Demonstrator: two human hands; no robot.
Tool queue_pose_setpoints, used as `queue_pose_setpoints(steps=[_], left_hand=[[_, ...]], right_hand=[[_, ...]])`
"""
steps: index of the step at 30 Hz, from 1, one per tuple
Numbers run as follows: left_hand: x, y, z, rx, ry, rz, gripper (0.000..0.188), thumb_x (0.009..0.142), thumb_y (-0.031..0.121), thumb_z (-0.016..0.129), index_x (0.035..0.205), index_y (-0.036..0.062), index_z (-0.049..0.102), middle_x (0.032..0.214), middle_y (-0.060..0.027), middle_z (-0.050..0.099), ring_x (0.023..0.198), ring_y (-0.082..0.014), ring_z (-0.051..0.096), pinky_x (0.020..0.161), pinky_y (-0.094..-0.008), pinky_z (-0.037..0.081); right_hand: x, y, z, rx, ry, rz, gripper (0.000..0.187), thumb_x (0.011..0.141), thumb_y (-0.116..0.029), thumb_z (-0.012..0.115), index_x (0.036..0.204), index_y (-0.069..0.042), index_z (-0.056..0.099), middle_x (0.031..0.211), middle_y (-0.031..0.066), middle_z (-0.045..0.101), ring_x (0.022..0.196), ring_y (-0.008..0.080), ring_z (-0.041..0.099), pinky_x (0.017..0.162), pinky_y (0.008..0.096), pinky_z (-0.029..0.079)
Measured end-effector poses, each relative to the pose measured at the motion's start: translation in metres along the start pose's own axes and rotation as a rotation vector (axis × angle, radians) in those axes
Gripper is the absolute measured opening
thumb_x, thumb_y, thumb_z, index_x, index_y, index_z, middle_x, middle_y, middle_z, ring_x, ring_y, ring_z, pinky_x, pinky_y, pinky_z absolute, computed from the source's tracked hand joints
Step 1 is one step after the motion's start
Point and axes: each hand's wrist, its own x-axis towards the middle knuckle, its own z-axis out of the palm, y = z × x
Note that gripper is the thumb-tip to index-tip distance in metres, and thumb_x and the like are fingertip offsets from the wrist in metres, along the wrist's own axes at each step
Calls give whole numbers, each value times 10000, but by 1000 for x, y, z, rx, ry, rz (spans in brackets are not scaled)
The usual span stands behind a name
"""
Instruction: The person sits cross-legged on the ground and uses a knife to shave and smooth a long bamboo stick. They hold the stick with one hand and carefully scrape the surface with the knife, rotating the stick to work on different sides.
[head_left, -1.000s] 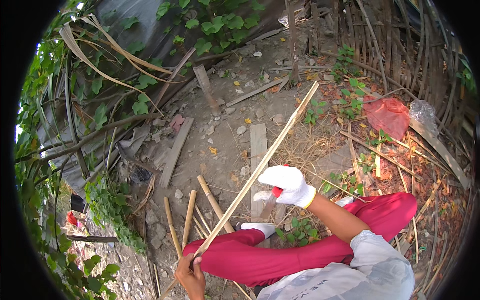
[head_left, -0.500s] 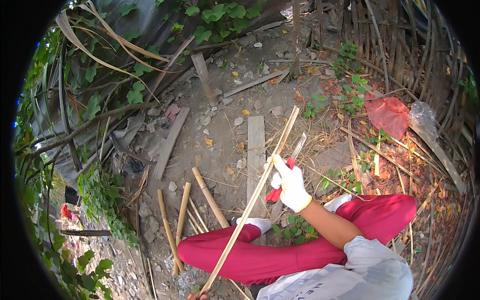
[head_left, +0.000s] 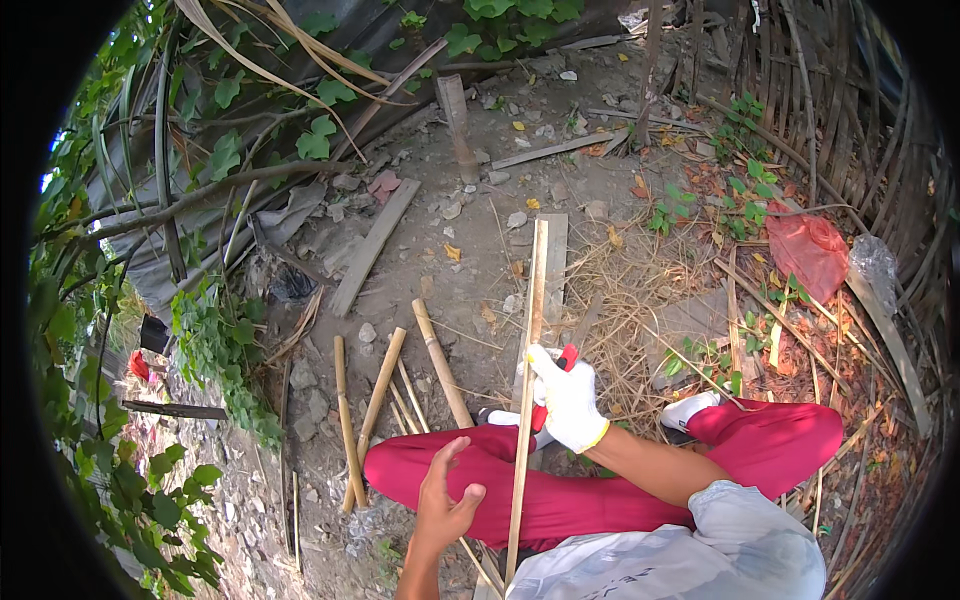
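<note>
My right hand [head_left: 570,405], in a white glove, is closed around the red handle of a knife [head_left: 569,356]. Its thumb side also pinches a long pale bamboo strip [head_left: 526,440]. The strip stands nearly upright in the picture, crossing my lap, its lower end beside my shirt. Most of the knife handle is hidden by the glove, and its blade is hard to make out. My bare left hand [head_left: 449,497] is raised left of the strip, over my left leg, fingers apart and holding nothing.
Cut bamboo pieces [head_left: 440,360] lie left of my knee. Flat wooden boards [head_left: 376,248] rest on the dirt ahead. Dry straw [head_left: 620,330] is scattered past my right hand. A red plastic bag [head_left: 805,250] lies by a stick fence [head_left: 840,110]; leafy vines [head_left: 230,370] grow at left.
My left hand has let go of the strip's lower end and come up, opened. The strip has swung more upright, and my right hand has turned and come slightly nearer with the knife.
</note>
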Motion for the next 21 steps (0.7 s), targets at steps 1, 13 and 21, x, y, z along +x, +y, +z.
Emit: queue_pose_setpoints(steps=[1,13,21], left_hand=[[21,-16,15,-105,-63,-4,761,957,448,694,1472,-35,409,1404,-233,564,1306,-336,556,1088,-458,444],[109,-69,106,-430,-276,-349,337,1122,297,383,1142,3,546,740,-45,586,457,-66,482,359,-263,352],[112,-72,115,-150,-107,-184,322,1108,257,422,1043,-5,598,667,-21,532,582,-103,493,568,-308,432]], right_hand=[[1,2,2,24,-11,15,308,951,-317,737,901,-16,691,590,-30,470,472,82,437,508,437,559],[73,-54,-96,-807,-143,-177,253,976,-228,674,1093,-4,667,833,67,688,667,142,625,610,302,492],[83,-45,-67,-1866,-128,-669,254,901,-330,629,869,-79,656,792,167,655,754,385,667,695,482,532]])
